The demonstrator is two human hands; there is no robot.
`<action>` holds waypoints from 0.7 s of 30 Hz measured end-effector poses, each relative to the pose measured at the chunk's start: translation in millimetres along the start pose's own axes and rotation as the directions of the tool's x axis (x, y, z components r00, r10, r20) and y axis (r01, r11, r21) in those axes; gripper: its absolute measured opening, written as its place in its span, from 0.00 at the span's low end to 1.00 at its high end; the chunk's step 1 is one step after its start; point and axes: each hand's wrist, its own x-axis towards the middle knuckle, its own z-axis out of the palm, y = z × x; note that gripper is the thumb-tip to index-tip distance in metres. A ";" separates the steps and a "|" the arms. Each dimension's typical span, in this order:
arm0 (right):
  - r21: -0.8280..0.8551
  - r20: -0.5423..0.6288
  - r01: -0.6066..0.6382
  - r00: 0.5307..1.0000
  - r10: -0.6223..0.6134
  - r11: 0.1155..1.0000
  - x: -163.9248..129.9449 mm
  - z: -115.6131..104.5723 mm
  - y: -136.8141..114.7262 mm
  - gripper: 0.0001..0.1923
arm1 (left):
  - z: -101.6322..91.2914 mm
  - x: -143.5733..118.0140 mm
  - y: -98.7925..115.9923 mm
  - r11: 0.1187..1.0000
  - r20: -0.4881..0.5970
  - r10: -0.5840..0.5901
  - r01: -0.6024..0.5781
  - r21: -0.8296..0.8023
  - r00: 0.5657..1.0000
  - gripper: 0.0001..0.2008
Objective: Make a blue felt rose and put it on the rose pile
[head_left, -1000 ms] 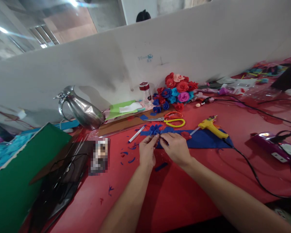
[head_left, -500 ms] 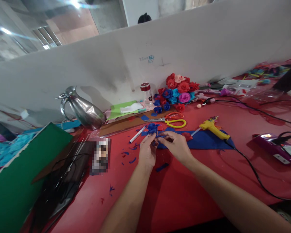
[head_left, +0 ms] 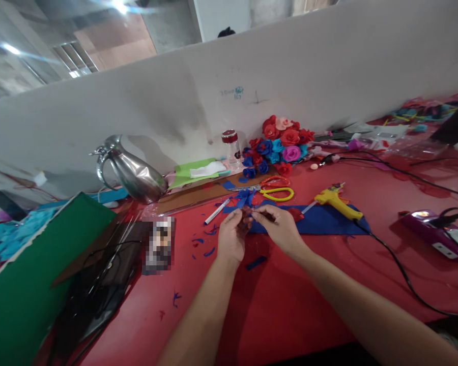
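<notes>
My left hand (head_left: 231,236) and my right hand (head_left: 277,226) meet over the red table (head_left: 290,290), fingertips together on a small blue felt flower (head_left: 246,198). Both hands pinch its lower part, which is hidden between the fingers. A blue felt sheet (head_left: 320,219) lies just beyond my right hand. A yellow glue gun (head_left: 334,198) rests on that sheet, its black cord trailing right. Scissors (head_left: 269,189) with orange and yellow handles lie behind the flower.
A pile of finished red, blue and pink felt flowers (head_left: 280,142) sits by the white partition. A steel jug (head_left: 132,173), a green box (head_left: 30,274), a white pen (head_left: 217,211), a small jar (head_left: 231,145) and a purple device (head_left: 438,231) surround the work spot.
The blue flower has been turned slightly between my fingers and both hands have drawn a little closer together. Nothing else on the table moved.
</notes>
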 end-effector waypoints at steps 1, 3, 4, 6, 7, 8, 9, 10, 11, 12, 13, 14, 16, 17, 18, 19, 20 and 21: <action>-0.003 -0.003 0.001 1.000 -0.001 1.000 -0.1 0.2 0.2 0.10 | 0.2 -0.4 -0.5 1.000 -0.002 0.012 -0.012 0.007 1.000 0.14; -0.003 -0.003 0.003 1.000 -0.003 1.000 -0.5 0.5 0.6 0.09 | -0.3 -0.3 -2.5 0.999 -0.019 0.040 -0.040 0.020 0.999 0.16; -0.002 -0.003 0.004 1.000 -0.004 1.000 -0.6 0.6 0.8 0.09 | -0.8 0.1 -3.7 0.998 -0.029 0.053 -0.052 0.029 0.998 0.17; 0.000 -0.012 0.002 1.000 -0.002 1.000 -0.6 0.7 1.5 0.09 | -2.1 1.0 -5.9 0.996 -0.038 0.066 -0.063 0.055 0.997 0.18; -0.007 -0.018 0.002 1.000 -0.002 1.000 -0.6 0.7 2.0 0.09 | -2.7 1.4 -6.7 0.996 -0.039 0.064 -0.061 0.069 0.997 0.18; -0.021 -0.024 0.004 1.000 -0.005 1.000 -0.6 0.6 2.4 0.09 | -3.0 1.7 -7.3 0.995 -0.041 0.062 -0.059 0.080 0.997 0.18; -0.040 -0.030 0.008 1.000 -0.009 0.999 -0.5 0.6 2.9 0.09 | -3.3 1.9 -7.6 0.995 -0.046 0.059 -0.055 0.084 0.997 0.18; -0.060 -0.035 0.013 0.999 -0.015 0.998 -0.5 0.6 3.2 0.09 | -3.4 1.9 -7.8 0.995 -0.055 0.055 -0.051 0.082 0.997 0.18; -0.078 -0.039 0.017 0.999 -0.020 0.997 -0.6 0.6 3.5 0.09 | -3.4 1.9 -7.9 0.996 -0.064 0.049 -0.044 0.075 0.997 0.18; -0.091 -0.043 0.021 0.999 -0.025 0.996 -0.8 0.8 3.6 0.09 | -3.3 1.9 -7.9 0.997 -0.073 0.041 -0.037 0.066 0.997 0.18; -0.100 -0.047 0.024 0.998 -0.029 0.995 -1.0 1.0 3.5 0.09 | -3.3 1.9 -8.0 0.998 -0.077 0.038 -0.034 0.059 0.996 0.17; -0.105 -0.052 0.028 0.998 -0.034 0.994 -1.3 1.3 3.3 0.09 | -3.3 1.8 -8.1 0.998 -0.075 0.044 -0.040 0.058 0.996 0.17; -0.110 -0.059 0.042 0.997 -0.048 0.993 -1.9 2.0 3.0 0.09 | -3.3 1.7 -8.9 0.994 -0.056 0.081 -0.077 0.079 0.995 0.14; -0.111 -0.060 0.051 0.997 -0.058 0.993 -2.2 2.2 2.9 0.09 | -3.2 1.5 -9.6 0.990 -0.043 0.102 -0.097 0.098 0.994 0.13; -0.110 -0.060 0.061 0.996 -0.068 0.992 -2.3 2.4 3.1 0.09 | -3.1 1.3 -10.4 0.987 -0.031 0.116 -0.111 0.118 0.993 0.12; -0.107 -0.059 0.071 0.995 -0.077 0.992 -2.5 2.5 3.5 0.09 | -2.7 0.9 -11.3 0.984 -0.021 0.119 -0.115 0.134 0.993 0.12; -0.105 -0.058 0.077 0.995 -0.084 0.991 -2.6 2.5 4.1 0.09 | -2.2 0.5 -12.3 0.984 -0.014 0.113 -0.110 0.143 0.993 0.12; -0.109 -0.059 0.081 0.994 -0.088 0.991 -2.8 2.6 4.8 0.09 | -1.6 0.1 -13.1 0.984 -0.011 0.106 -0.104 0.146 0.994 0.12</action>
